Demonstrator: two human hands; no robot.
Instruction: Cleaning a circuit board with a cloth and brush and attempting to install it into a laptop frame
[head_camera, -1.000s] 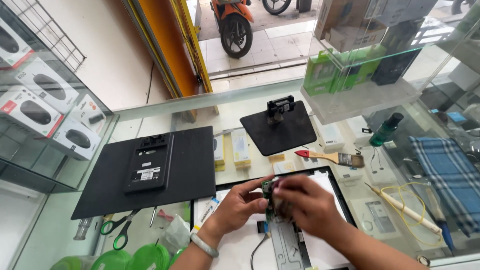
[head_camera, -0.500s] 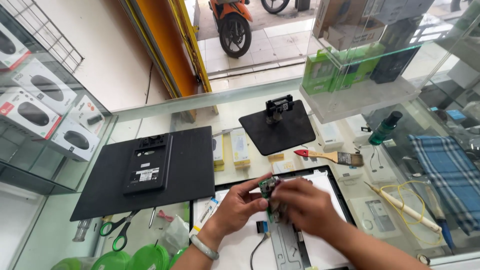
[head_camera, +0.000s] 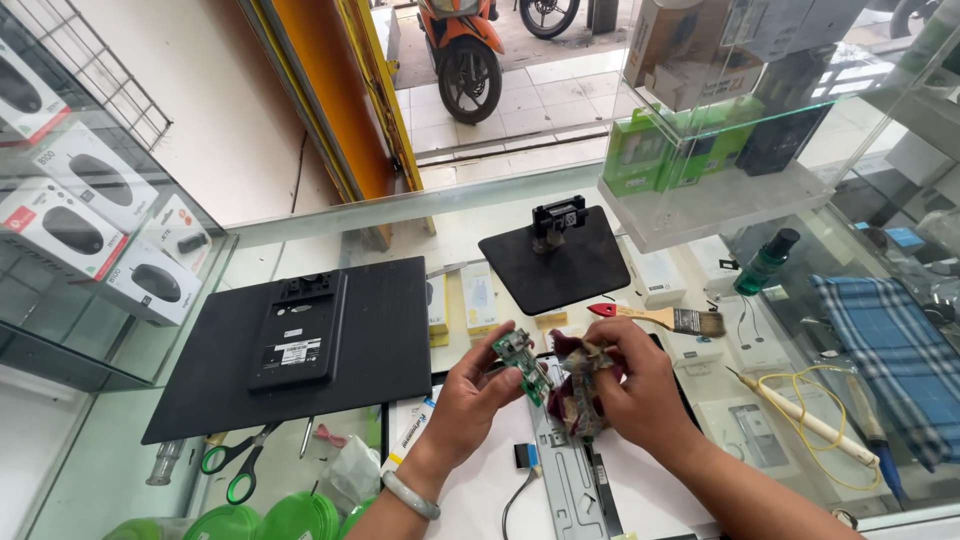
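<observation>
1. Gripping a small green circuit board (head_camera: 522, 362) by its lower edge, the left hand (head_camera: 475, 395) sits just below the centre of the frame, fingers closed around the board, which stands tilted on edge.
2. Right hand (head_camera: 640, 390), closed on a crumpled dark-red cloth (head_camera: 577, 385); the cloth touches the board's right side.
3. Grey metal bracket (head_camera: 570, 480), lying flat on a white sheet (head_camera: 480, 480) directly beneath both hands.
4. Large black flat panel (head_camera: 290, 345), left of centre, resting face down on the glass table (head_camera: 300, 255).
5. Square black stand base (head_camera: 555, 260) with a short upright mount, above the hands.
6. Paintbrush (head_camera: 665, 317) with a red handle tip, just above the right hand.
7. Green-handled scissors (head_camera: 235, 465), lower left, near the panel's front edge.
8. Green bottle (head_camera: 765, 262) and blue checked cloth (head_camera: 890, 350), right of the frame.
9. Boxed computer mice (head_camera: 90, 220), stacked behind glass at the upper left.
</observation>
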